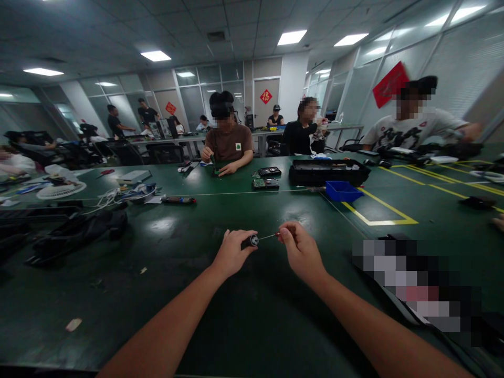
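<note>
My left hand (232, 253) is closed around a short black cylinder (250, 241) with a pale, metallic-looking end face turned to the right. From that face a thin metal shaft (268, 237) reaches across to my right hand (301, 251). The right thumb and fingers pinch the shaft's reddish end (277, 234); whether it is a small screwdriver is too small to tell. Both hands are held over the dark green table (252, 325), near its middle.
Beyond my hands lie circuit-board devices (265, 183), a long black case (328, 171) and a blue bin (344, 191). A pen-like tool (179, 200) and cables (114, 197) are left of them. A pixelated dark object (413, 286) lies at right. Co-workers sit across the table.
</note>
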Motion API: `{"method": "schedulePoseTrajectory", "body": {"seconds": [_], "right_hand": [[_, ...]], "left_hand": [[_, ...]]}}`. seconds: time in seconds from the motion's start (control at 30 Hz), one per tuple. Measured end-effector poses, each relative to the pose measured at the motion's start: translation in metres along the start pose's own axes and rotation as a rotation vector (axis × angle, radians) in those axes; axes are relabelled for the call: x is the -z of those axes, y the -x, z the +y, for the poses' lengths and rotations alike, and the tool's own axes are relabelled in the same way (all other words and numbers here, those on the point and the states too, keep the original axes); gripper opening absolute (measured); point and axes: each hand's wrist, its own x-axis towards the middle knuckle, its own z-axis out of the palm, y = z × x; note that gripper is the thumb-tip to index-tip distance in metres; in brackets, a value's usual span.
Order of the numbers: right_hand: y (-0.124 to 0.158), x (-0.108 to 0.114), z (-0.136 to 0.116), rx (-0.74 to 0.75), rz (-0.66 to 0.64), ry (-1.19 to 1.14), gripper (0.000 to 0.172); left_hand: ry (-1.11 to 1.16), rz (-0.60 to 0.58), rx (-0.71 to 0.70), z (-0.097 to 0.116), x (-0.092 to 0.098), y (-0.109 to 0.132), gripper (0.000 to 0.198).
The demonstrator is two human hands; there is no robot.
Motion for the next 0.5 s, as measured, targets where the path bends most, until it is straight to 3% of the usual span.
{"method": "schedulePoseTrajectory", "body": {"seconds": [0.3, 0.5], "right_hand": [[-0.0001, 0.0031, -0.0026, 0.077, -0.020, 0.162, 0.018], [-0.0020, 0.0032, -0.0011, 0.051, 0.000, 0.157, 0.020]], "left_hand": [[-0.012, -0.004, -0.003, 0.0001, 0.0000, -0.0009, 0.039], [0.086, 0.025, 0.029, 0.0007, 0.0018, -0.0021, 0.037]]}}
